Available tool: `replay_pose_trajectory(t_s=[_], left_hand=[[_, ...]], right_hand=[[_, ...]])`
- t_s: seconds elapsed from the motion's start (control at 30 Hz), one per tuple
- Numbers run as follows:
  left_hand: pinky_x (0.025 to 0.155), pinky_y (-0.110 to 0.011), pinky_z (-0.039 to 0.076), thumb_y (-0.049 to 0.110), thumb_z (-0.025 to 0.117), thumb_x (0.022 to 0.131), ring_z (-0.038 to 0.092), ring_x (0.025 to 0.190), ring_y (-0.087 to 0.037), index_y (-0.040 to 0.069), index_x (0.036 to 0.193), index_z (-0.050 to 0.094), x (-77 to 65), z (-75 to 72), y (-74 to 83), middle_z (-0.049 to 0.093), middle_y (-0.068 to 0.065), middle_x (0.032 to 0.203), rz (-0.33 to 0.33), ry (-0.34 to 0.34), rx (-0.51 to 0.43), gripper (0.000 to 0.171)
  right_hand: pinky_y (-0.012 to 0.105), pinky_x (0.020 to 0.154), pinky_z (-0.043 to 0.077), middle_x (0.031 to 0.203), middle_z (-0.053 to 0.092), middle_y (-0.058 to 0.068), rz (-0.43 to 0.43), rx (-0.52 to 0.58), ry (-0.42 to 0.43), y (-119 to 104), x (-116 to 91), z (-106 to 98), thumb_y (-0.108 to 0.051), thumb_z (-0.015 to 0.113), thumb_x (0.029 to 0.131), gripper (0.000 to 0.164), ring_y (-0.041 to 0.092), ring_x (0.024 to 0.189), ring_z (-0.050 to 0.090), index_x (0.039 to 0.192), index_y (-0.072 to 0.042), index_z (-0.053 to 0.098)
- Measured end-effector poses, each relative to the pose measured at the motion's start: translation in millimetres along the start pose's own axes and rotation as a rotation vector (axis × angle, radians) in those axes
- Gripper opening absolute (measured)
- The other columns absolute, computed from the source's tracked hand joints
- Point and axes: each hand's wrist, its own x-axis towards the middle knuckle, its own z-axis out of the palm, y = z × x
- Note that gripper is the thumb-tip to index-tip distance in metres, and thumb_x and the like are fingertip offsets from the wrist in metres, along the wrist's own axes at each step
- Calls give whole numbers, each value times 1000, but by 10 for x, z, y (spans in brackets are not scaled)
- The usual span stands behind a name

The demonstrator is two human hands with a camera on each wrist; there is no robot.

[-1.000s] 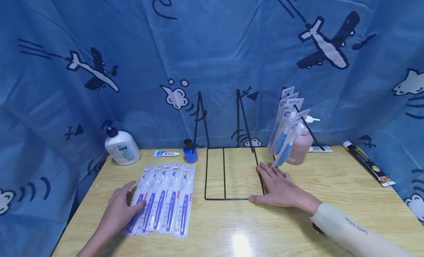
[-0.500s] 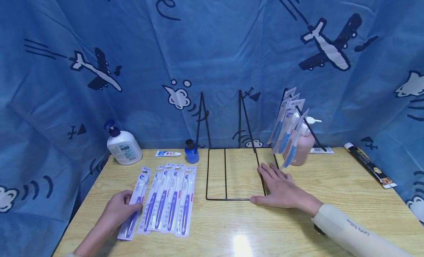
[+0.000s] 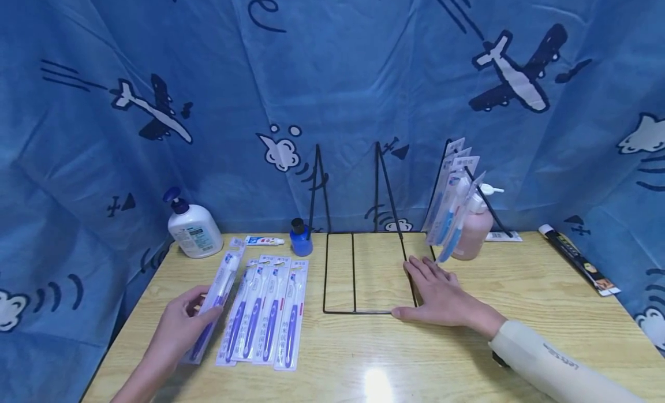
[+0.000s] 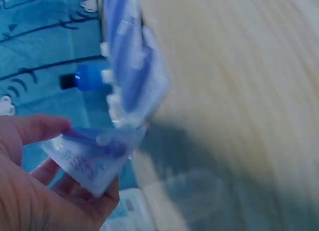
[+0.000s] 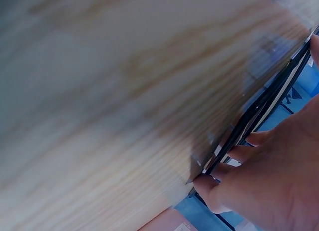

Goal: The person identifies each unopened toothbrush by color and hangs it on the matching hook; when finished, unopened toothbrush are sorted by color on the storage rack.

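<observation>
My left hand (image 3: 188, 325) pinches a packaged purple toothbrush (image 3: 224, 278) between thumb and fingers, its head end tilted up off the table. The left wrist view shows the held pack (image 4: 94, 159) end-on, slightly blurred. Just right of it, several more packaged purple toothbrushes (image 3: 267, 313) lie side by side. My right hand (image 3: 439, 296) rests with spread fingers on the base of a black wire rack (image 3: 354, 276). In the right wrist view its fingers (image 5: 239, 154) touch the dark wire. Several packaged blue toothbrushes (image 3: 451, 204) hang from the rack's right-hand hook.
At the back left stand a white pump bottle (image 3: 194, 232), a small toothpaste tube (image 3: 264, 241) and a blue bottle (image 3: 301, 241). A pink pump bottle (image 3: 474, 232) is behind the hanging packs. A long black box (image 3: 578, 258) lies far right. A blue curtain (image 3: 332, 74) backs the table.
My left hand has taken hold of the leftmost purple toothbrush pack, drawn it away from the row and raised its head end. The right hand stays on the rack base.
</observation>
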Motion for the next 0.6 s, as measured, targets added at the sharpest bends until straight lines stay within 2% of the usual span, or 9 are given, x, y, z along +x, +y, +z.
replay_pose_trajectory(t_s=[0.13, 0.3, 0.43, 0.6], left_hand=[[80, -33, 49, 22, 79, 102, 58, 104, -25, 7, 152, 60, -153, 28, 177, 66, -14, 128, 34, 19, -92, 55], [83, -26, 53, 21, 83, 100, 64, 106, -22, 8, 144, 65, -344, 117, 390, 67, -13, 136, 146, 47, -195, 49], [91, -25, 56, 25, 85, 100, 66, 115, -20, 10, 140, 68, -473, 191, 544, 68, -9, 139, 226, 21, -249, 46], [94, -29, 59, 16, 86, 98, 71, 115, -23, 8, 133, 72, -632, 307, 675, 72, -9, 134, 362, -18, -334, 38]], right_hand=[[82, 109, 29, 174, 28, 25, -3, -1, -8, -4, -4, -4, -77, 67, 93, 114, 53, 158, 24, 168, 2, 34], [82, 109, 30, 174, 28, 26, -8, -2, -6, 6, -4, -4, -77, 67, 93, 114, 53, 159, 24, 168, 2, 34], [83, 109, 29, 174, 28, 26, -4, 3, -8, -2, -13, -13, -77, 68, 93, 114, 54, 158, 24, 168, 2, 34], [83, 110, 27, 175, 27, 27, 1, 12, -21, -13, -17, -14, -77, 68, 93, 114, 55, 158, 24, 168, 3, 33]])
